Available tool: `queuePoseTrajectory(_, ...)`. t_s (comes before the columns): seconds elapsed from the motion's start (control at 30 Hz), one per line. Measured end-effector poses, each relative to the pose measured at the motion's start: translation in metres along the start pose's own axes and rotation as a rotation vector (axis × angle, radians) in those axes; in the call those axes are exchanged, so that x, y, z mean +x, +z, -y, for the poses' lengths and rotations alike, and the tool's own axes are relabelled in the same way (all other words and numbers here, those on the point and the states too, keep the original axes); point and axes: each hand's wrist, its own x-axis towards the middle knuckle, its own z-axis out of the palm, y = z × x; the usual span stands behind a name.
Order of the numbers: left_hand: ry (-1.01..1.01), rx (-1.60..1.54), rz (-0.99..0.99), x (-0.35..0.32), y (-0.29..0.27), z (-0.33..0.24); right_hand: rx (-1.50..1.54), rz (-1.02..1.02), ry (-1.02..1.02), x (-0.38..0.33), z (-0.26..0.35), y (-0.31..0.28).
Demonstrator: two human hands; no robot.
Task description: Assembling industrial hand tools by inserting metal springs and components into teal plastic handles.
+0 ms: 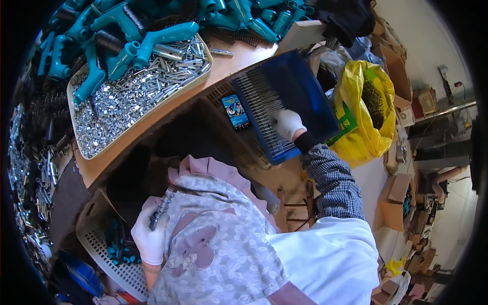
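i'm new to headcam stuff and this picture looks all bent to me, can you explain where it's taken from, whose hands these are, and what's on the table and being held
There is no machine here: a fisheye camera on a person's head looks down, so straight edges bend near the rim. Both white-gloved hands are that person's own. The left hand holds a coiled metal piece. The right hand is at thin metal rods lined up in a blue bin; whether it grips one is unclear. A phone lies beside that bin. On the table, a pale tray holds small silvery parts, with teal plastic pieces on and behind it.
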Motion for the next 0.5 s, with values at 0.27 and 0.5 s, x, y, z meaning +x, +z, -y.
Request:
queuePoseTrajectory(0.27, -0.001, 0.02, 0.011, 0.011, 0.004, -0.009, 0.095, -0.473, -0.111, 0.139, 0.013, -0.005)
queuePoseTrajectory(0.5, 0.079, 0.234, 0.005, 0.011, -0.001, -0.004, 0.08, -0.277, -0.127, 0.21, 0.038, 0.026)
